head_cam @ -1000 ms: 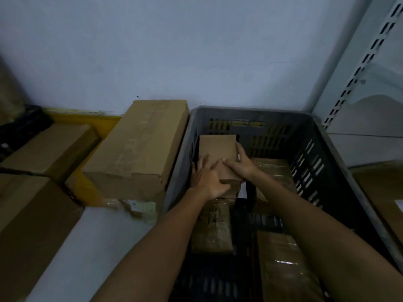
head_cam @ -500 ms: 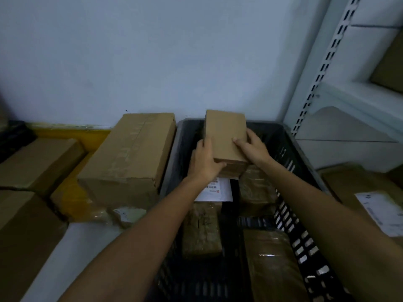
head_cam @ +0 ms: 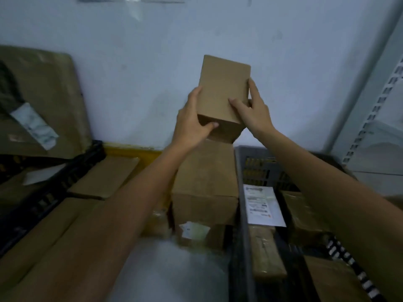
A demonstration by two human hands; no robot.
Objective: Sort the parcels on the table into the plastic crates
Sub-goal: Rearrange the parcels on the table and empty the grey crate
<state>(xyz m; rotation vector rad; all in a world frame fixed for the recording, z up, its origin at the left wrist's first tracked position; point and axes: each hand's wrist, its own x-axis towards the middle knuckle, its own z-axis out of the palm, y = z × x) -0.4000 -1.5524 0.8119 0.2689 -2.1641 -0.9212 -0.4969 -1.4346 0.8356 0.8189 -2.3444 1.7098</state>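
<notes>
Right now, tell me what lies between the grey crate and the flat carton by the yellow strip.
In the head view, a long brown carton lies between the grey crate and the flat carton, right beside the crate's left wall.

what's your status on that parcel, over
Left hand and right hand both grip the small brown cardboard box. Box up in the air, not in the grey plastic crate. Below it, large brown carton beside crate.

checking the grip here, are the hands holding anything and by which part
A small brown cardboard box, held in the air: the left hand grips its lower left corner, the right hand its right side.
</notes>
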